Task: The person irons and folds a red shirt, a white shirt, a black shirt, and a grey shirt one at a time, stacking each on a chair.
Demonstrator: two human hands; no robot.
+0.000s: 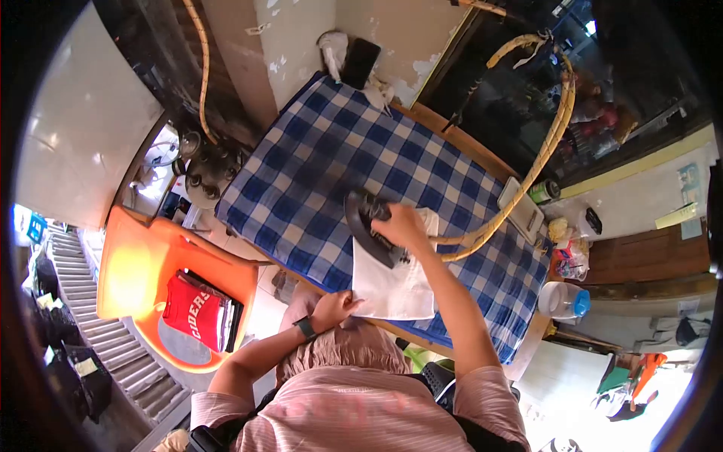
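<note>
Now, on the table, my right hand [404,226] is closed firmly around the handle of a dark iron [363,228]. The iron lies partly over a white cloth [395,290] and partly over the checked cover [294,151], which is blue and white and spreads across the surface. Whether the sole presses flat, I cannot tell.

The white cloth is spread by the middle of the near edge of the surface. At its near left corner is my left hand [334,310], with the fingers bent close together and touching the cloth — if they truly pinch it, I cannot say. On this wrist I wear a dark watch [305,327].

From beside my right hand, a cord in a yellowish wrapping [558,129] runs over the checked cover, crosses the far edge and makes a high loop above it. At the far left corner there is a dark flat object [361,62], with whitish fabric next to it. Beyond the right edge stands a clear container [557,301] with a blue lid.

To the left of the near edge is an orange chair [135,279] — on its seat rests a folded red garment [192,305] with pale letters.
</note>
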